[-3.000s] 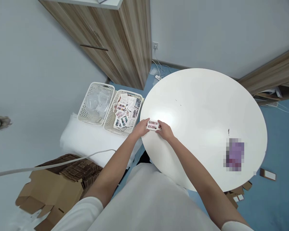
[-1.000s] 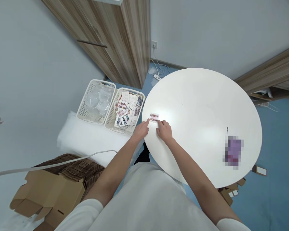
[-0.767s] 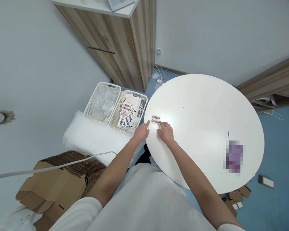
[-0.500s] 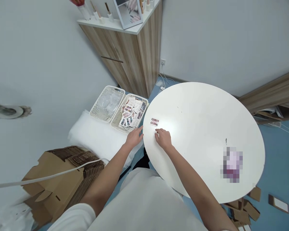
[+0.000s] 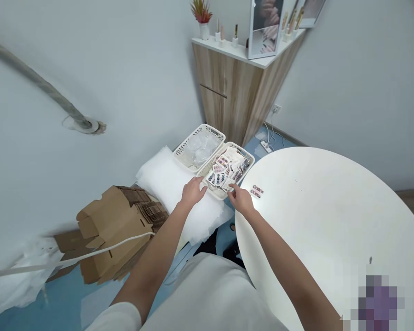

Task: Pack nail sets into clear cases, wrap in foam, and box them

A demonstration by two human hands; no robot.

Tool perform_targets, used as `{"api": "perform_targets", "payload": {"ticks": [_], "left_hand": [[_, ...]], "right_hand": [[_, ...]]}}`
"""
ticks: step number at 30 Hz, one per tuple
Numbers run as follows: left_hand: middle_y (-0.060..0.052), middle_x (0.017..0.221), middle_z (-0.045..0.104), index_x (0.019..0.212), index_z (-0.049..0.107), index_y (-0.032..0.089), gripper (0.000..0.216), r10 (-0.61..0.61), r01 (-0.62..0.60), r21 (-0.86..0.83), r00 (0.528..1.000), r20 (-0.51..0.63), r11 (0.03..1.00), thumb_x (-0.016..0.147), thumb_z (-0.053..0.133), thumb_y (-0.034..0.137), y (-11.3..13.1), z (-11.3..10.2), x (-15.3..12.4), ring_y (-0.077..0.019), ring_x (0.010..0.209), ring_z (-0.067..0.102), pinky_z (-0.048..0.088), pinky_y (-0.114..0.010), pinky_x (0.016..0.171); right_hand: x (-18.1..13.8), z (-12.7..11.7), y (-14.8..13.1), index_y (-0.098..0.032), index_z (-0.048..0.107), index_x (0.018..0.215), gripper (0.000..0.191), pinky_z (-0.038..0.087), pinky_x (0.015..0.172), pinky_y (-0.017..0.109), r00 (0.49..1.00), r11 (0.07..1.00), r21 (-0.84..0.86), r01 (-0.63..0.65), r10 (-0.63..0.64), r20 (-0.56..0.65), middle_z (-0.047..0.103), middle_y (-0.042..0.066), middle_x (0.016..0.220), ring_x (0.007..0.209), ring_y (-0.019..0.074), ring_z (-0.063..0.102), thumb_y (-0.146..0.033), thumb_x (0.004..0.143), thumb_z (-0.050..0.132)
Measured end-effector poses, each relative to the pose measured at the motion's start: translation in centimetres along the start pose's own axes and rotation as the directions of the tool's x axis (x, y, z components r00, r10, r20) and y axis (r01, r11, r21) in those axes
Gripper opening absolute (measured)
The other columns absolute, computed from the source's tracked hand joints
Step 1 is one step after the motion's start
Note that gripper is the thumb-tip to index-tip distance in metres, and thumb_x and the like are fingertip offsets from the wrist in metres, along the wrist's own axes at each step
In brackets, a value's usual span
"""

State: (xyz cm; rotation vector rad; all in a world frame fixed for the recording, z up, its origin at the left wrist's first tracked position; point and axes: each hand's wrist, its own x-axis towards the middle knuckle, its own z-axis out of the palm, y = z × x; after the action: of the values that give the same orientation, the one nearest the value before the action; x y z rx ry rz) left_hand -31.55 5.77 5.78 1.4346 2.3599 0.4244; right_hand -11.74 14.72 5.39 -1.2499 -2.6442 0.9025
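Hovering by the basket [image 5: 252, 160], left hand [image 5: 193, 191] and right hand [image 5: 240, 198] are held with fingers slack, apparently empty; one loose card [image 5: 218, 178] at twelve o'clock is best pinched edgewise.

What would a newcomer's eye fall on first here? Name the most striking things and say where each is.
The left hand and right hand are at the near rim of a white basket heaped with small colourful cards. One such card lies alone on the round white table beside the right hand; a second basket of clear plastic sits alongside.
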Motion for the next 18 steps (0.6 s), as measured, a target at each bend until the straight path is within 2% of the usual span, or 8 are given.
{"api": "perform_targets", "payload": {"ticks": [3, 7, 12, 15, 18], "left_hand": [[-0.01, 0.112, 0.054, 0.115, 0.051, 0.02, 0.042, -0.02, 0.018, -0.046, 0.999, -0.03, 0.999, 0.076, 0.053, 0.035, -2.3, -0.7, 2.3, -0.0259, 0.104, 0.051, 0.041, -0.037, 0.084], [-0.013, 0.114, 0.052, 0.114, 0.052, 0.016, 0.045, 0.0, -0.019, -0.212, 0.996, -0.088, 0.977, 0.073, 0.056, 0.034, -4.9, -1.2, 6.0, -0.026, 0.108, 0.049, 0.038, -0.037, 0.092], [-0.012, 0.12, 0.051, 0.117, 0.05, 0.014, 0.047, -0.086, 0.006, -0.439, 0.983, -0.162, 0.898, 0.071, 0.056, 0.023, -7.3, -1.6, 11.8, -0.0255, 0.114, 0.045, 0.034, -0.037, 0.099], [-0.009, 0.124, 0.05, 0.12, 0.048, 0.018, 0.05, -0.166, 0.064, -0.572, 0.978, -0.129, 0.817, 0.07, 0.051, 0.014, -8.9, -1.6, 15.8, -0.0239, 0.116, 0.044, 0.033, -0.037, 0.1], [-0.008, 0.126, 0.049, 0.122, 0.046, 0.018, 0.054, -0.187, 0.099, -0.672, 0.981, -0.059, 0.734, 0.069, 0.046, 0.008, -10.5, -1.5, 19.3, -0.0222, 0.118, 0.043, 0.033, -0.038, 0.1]], "right_hand": [[3.2, 0.9, -1.8, -0.019, 0.049, 0.116, 0.036, 0.04, 0.062, 0.026, 0.998, 0.999, -0.003, 0.041, -0.041, 0.039, 0.066, 0.005, 0.082, 0.073, 0.0181, 0.059, -0.032, 0.082, 0.043], [8.4, 2.0, -3.6, -0.016, 0.051, 0.113, 0.037, 0.042, 0.076, 0.031, 0.993, 0.993, 0.005, 0.117, -0.117, 0.017, 0.06, 0.01, 0.104, 0.088, 0.0207, 0.057, -0.028, 0.078, 0.048], [15.1, 2.6, -5.8, -0.017, 0.048, 0.117, 0.046, 0.041, 0.085, 0.037, 0.996, 0.977, 0.196, 0.084, -0.079, -0.032, 0.057, 0.011, 0.111, 0.092, 0.021, 0.056, -0.024, 0.072, 0.053], [18.5, 3.2, -7.3, -0.022, 0.038, 0.125, 0.06, 0.043, 0.085, 0.038, 1.0, 0.894, 0.447, 0.026, -0.021, -0.016, 0.052, 0.01, 0.12, 0.096, 0.0198, 0.055, -0.022, 0.068, 0.056], [21.0, 4.3, -8.7, -0.025, 0.028, 0.131, 0.073, 0.044, 0.085, 0.038, 0.997, 0.72, 0.69, -0.073, 0.066, 0.036, 0.041, 0.011, 0.131, 0.102, 0.0195, 0.051, -0.023, 0.065, 0.058]]}}
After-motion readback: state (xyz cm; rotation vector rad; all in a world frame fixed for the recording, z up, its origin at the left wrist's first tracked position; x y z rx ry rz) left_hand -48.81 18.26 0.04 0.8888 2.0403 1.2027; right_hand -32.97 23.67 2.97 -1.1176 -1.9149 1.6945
